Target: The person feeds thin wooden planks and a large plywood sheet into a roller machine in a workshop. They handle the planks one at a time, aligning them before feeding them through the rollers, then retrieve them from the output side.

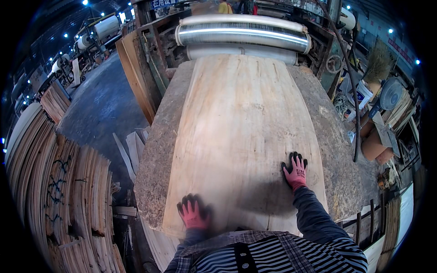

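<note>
A large pale wood veneer sheet (236, 132) lies lengthwise on a rough, stained work table (157, 150). Its far end reaches up to the rollers of a machine. My left hand (194, 214), in a pink glove with black fingertips, rests on the sheet's near left corner with its fingers spread. Farther forward, my right hand (296, 172), gloved the same way, lies flat near the sheet's right edge, fingers apart. Neither hand grips anything. Beyond the sheet, a shiny metal roller (241, 37) spans the machine, with a pale roller just below it.
Stacked veneer sheets (59, 191) fill the left side. Upright boards (136, 77) lean by the machine's left frame. To the right stand a fan (390, 94), a white bucket (363, 94) and a brown cylinder (374, 144). A dark hose (356, 113) hangs beside the table.
</note>
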Available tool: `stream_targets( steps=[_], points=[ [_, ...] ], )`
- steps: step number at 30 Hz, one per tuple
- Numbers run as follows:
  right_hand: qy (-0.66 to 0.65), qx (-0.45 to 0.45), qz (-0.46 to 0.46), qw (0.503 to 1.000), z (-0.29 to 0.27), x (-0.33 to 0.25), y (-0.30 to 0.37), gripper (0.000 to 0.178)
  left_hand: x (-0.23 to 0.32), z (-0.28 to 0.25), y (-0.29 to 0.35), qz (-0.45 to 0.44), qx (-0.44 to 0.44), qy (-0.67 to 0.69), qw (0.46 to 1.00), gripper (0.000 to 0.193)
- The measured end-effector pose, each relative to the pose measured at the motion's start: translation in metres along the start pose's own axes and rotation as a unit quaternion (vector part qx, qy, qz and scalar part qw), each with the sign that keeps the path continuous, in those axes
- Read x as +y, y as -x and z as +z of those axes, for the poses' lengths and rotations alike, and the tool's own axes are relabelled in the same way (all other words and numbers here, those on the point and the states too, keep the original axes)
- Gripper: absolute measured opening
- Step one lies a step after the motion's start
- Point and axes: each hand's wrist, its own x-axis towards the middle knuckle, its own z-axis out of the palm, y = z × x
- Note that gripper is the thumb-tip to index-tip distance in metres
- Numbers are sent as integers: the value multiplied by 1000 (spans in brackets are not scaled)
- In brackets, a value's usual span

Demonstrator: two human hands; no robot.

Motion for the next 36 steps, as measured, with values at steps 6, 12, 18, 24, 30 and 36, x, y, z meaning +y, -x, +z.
stream_targets(
  steps=[6,12,18,24,30,36],
  points=[
    [10,14,-15,1000,1,1,0,65,2,-3,-1,2,13,2,1000,70],
    [0,8,-7,1000,2,1,0,65,6,-13,-2,11,8,9,1000,66],
    [-3,6,-6,1000,1,1,0,66,5,-11,-1,14,13,13,1000,64],
    [-10,5,-10,1000,0,1,1,67,-1,0,-1,14,19,14,1000,69],
    [-3,8,-8,1000,2,1,0,67,-2,0,-1,19,31,18,999,71],
    [18,16,0,1000,3,1,1,68,2,-5,1,-11,-6,37,999,72]
  ],
)
